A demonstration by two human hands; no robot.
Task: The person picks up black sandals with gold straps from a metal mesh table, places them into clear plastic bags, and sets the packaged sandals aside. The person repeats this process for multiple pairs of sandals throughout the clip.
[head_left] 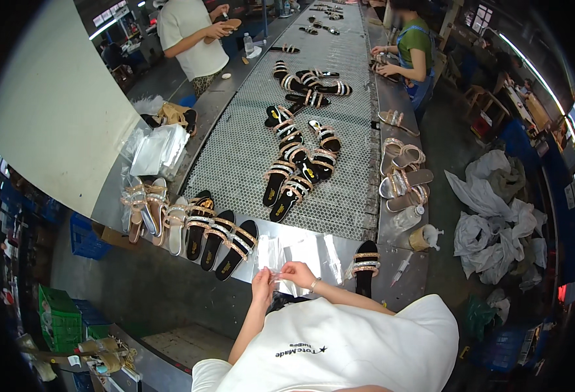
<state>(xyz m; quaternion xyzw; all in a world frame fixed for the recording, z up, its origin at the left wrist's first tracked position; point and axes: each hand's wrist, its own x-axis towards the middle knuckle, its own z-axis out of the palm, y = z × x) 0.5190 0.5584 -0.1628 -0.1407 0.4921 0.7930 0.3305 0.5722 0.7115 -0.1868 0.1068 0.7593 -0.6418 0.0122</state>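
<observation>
At the near end of the work table, my left hand (261, 286) and my right hand (300, 274) are close together, their fingertips pinching the edge of a clear plastic bag (276, 277). Beneath and just beyond them, more clear plastic bags (304, 251) lie flat on the metal surface. Right of my hands a single black slide sandal (366, 266) with glittery straps lies flat. Several similar sandals (219, 238), some black and some tan, line the table edge to the left.
A perforated conveyor (235, 137) runs away from me, carrying black strappy sandals (294, 157). Gold and silver sandals (404, 176), a clear bottle (406, 218) and a cup (423, 238) stand along the right ledge. One co-worker (193, 39) works far left, another (415, 55) far right.
</observation>
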